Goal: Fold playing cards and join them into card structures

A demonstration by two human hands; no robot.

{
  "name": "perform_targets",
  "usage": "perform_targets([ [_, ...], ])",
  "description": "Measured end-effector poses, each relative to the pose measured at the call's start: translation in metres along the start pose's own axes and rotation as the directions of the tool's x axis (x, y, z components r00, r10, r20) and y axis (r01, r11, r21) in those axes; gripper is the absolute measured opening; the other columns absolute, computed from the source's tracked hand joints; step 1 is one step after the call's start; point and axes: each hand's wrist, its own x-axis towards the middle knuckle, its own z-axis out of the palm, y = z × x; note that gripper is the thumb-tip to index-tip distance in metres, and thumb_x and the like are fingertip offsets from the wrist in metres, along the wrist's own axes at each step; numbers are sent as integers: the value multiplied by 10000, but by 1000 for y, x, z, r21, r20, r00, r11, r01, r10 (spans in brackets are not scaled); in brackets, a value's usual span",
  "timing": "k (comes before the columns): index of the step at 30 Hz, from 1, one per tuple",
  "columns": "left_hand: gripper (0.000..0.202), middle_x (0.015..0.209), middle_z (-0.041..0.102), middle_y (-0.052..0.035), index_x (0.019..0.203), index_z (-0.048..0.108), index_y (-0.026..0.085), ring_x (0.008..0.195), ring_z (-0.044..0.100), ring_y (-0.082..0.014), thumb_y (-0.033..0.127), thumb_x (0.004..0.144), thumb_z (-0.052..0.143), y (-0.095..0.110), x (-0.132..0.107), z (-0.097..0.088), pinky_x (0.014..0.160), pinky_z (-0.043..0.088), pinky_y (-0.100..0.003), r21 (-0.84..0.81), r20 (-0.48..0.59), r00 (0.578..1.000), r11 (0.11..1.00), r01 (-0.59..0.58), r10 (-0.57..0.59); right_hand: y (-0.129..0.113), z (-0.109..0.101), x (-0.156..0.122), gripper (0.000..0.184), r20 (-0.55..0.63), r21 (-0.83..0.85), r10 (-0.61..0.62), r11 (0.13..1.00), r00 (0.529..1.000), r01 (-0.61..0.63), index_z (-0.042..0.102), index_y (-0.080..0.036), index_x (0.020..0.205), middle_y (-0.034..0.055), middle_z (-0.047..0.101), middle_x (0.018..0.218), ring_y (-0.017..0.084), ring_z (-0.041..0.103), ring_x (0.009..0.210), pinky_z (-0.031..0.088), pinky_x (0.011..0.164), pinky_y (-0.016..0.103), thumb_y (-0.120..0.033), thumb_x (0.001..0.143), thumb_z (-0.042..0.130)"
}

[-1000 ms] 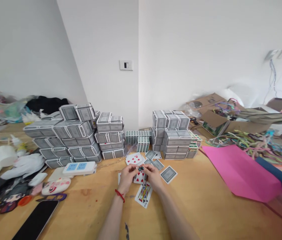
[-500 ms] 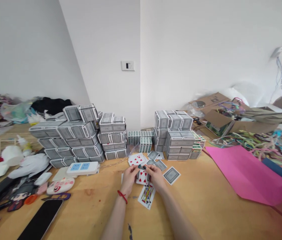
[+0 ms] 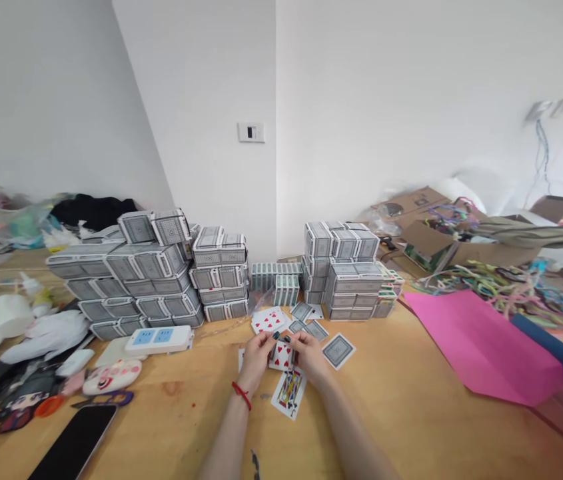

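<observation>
A heart-suit playing card [image 3: 282, 357] is pinched at its upper edge between my left hand [image 3: 259, 355] and my right hand [image 3: 308, 353]. Both thumbs press together near its top, so part of the card is hidden. Just below it on the table lies a jack of clubs [image 3: 288, 393], face up. Beyond my fingers rests a face-up heart card [image 3: 268, 321]. To the right of my right hand is a grey-backed card [image 3: 338, 351], face down, and more face-down cards [image 3: 315, 329] overlap behind it. A card corner shows beside my left wrist.
Blocks built from folded cards stand in stacks at left [image 3: 151, 287] and right [image 3: 354, 290]. Small green-edged blocks [image 3: 286, 290] sit between them. A white power strip [image 3: 158, 339] and a phone [image 3: 74, 443] lie left; pink paper [image 3: 481, 350] and tangled cords lie right.
The view has shifted slightly, moving the scene a little to the left. My hands keep the same pinch on the heart card, with only small finger movement.
</observation>
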Motion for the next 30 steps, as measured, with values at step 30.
perform_targets([
  [30, 327, 589, 577, -1, 754, 600, 120, 494, 490, -93, 401, 589, 616, -7, 5, 1, 448, 356, -188, -10, 16, 1000, 1000, -7, 7, -4, 0, -1, 330, 75, 46, 22, 999, 997, -26, 537, -163, 660, -36, 529, 520, 90, 453, 428, 339, 434, 211, -403, 511, 707],
])
